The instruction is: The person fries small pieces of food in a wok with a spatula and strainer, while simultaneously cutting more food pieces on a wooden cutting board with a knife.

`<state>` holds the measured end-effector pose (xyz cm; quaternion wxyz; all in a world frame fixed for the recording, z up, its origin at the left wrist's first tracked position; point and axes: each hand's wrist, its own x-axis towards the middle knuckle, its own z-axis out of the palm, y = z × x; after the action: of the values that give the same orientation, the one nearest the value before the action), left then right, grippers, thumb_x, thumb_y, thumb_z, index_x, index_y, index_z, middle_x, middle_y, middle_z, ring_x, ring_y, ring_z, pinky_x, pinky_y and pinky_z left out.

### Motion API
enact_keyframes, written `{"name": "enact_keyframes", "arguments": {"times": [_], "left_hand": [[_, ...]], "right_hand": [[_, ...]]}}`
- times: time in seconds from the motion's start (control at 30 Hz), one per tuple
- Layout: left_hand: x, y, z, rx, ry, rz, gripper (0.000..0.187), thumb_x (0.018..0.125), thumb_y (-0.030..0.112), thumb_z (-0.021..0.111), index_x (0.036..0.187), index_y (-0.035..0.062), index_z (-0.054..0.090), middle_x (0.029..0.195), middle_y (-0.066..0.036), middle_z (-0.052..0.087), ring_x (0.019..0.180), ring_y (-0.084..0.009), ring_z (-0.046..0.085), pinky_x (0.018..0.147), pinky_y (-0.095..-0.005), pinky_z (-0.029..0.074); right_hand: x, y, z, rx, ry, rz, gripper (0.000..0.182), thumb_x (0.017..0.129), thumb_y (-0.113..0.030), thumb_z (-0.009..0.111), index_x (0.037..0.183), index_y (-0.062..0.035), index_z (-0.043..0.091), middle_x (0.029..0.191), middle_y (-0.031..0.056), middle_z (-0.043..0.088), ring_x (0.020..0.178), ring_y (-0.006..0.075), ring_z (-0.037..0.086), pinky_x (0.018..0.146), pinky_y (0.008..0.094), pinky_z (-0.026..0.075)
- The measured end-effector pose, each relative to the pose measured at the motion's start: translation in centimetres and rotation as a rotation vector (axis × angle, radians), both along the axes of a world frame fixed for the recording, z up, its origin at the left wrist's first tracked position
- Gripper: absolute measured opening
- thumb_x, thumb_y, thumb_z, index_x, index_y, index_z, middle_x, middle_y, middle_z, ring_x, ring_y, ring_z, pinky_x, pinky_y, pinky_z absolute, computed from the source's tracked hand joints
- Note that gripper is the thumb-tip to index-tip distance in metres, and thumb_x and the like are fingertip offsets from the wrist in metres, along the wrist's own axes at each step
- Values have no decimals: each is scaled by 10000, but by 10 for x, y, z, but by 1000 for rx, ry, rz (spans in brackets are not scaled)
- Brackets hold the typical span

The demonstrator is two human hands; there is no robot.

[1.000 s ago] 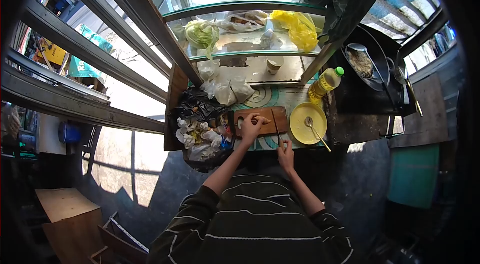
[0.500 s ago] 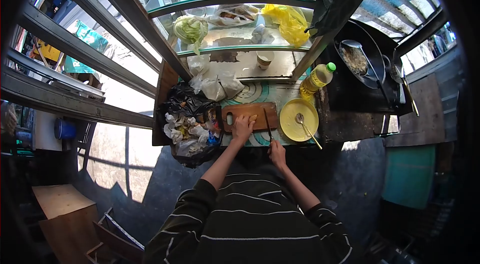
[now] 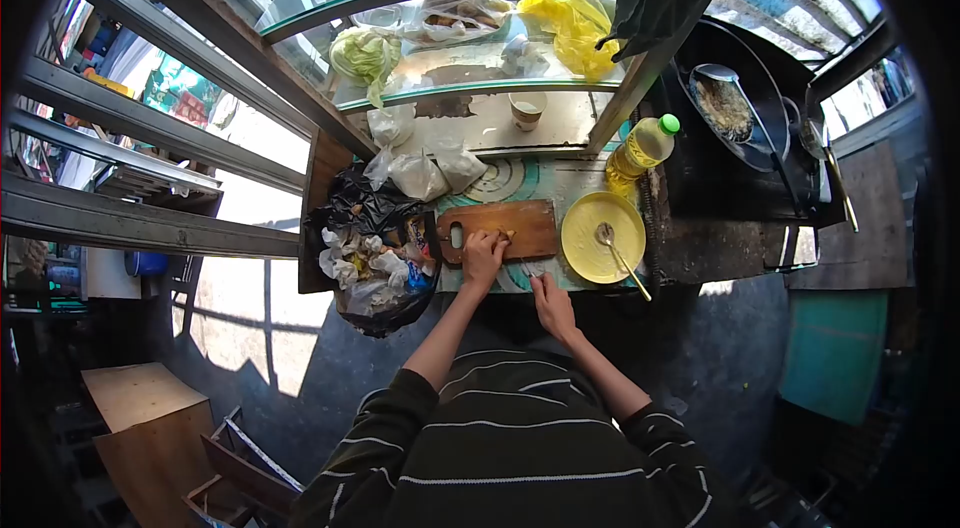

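Note:
On the wooden cutting board, my left hand has its fingers closed on a small brown piece of food. My right hand is closed round a knife at the counter's front edge, just below the board. The knife's blade is hard to make out against the patterned surface and points up and left. Right of the board, a yellow plate holds a spoon.
A black bag of scraps lies left of the board. Behind are white plastic bags, a cup and an oil bottle. Cabbage sits in the glass case. A black pan stands at the right.
The knife has come off the board toward the front edge and turned leftward. My left hand's fingers have drawn in on the food. The whole view has shifted slightly.

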<state>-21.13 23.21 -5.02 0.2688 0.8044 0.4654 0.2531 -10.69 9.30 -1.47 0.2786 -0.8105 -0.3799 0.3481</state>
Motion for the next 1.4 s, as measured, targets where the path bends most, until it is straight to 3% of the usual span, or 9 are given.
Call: {"name": "enact_keyframes", "arguments": {"times": [0.2, 0.9, 1.4], "left_hand": [[-5, -1, -4, 37, -42, -12, 236, 717, 149, 666, 904, 5, 653, 770, -121, 574, 769, -289, 540, 688, -385, 442], [-3, -2, -9, -15, -58, 22, 247, 725, 185, 659, 927, 42, 663, 805, -94, 588, 776, -286, 534, 700, -381, 423], [-3, -8, -11, 2, -8, 13, 286, 718, 243, 666, 933, 54, 661, 811, -97, 586, 791, -286, 541, 721, -391, 406]], "right_hand": [[-9, -8, 6, 2, 110, -58, 345, 917, -352, 386, 918, -23, 492, 768, 256, 570, 786, 437, 548, 650, 468, 418], [2, -2, 18, -171, -76, 75, 353, 913, -402, 335, 944, -84, 484, 761, 270, 580, 761, 469, 546, 664, 542, 416], [-1, 36, -30, 41, 41, 59, 361, 912, -394, 333, 948, -74, 495, 822, 267, 572, 817, 460, 527, 685, 543, 381]]}}
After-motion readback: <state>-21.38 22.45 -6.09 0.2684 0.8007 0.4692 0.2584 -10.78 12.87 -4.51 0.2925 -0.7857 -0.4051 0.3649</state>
